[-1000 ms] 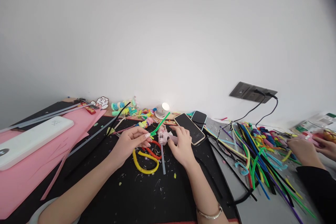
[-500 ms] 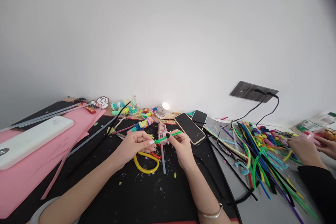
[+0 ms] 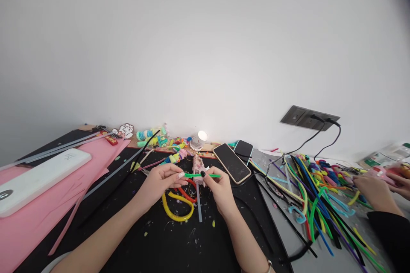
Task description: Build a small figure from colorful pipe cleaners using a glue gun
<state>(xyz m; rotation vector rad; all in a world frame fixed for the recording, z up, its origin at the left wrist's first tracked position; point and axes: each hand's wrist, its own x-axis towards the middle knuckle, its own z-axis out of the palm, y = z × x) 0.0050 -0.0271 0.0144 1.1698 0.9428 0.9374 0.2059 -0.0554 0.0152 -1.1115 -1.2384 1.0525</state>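
Two hands on the green stem now?

Yes. The left hand [image 3: 160,182] and the right hand [image 3: 218,188] each pinch the green stem [image 3: 194,175] between thumb and forefinger. The left fingers [image 3: 178,175] grip its left end. The right fingers [image 3: 206,177] grip a little way in, so the right end sticks out past them. It is held level, just above the desk [image 3: 179,247].

What has changed in the last second?

A second ago the right hand lay on the pink glue gun [image 3: 197,164], and only the left held the stem, which slanted up and away. The right hand has let go of the gun and come over to the stem, which has swung down to level.

And the gun?

It sits on the desk just behind the stem, with neither hand touching it. I judge the work has passed from the gun to the stem itself.

What lies about them?

A yellow loop [image 3: 174,211] and a red piece [image 3: 186,196] lie under the hands, with two phones [image 3: 232,163] near on the right. Farther right is a heap of coloured stems [image 3: 320,198], where another person's hand [image 3: 373,187] is busy. Pink paper [image 3: 35,222] and a white case [image 3: 38,175] lie well apart on the left.
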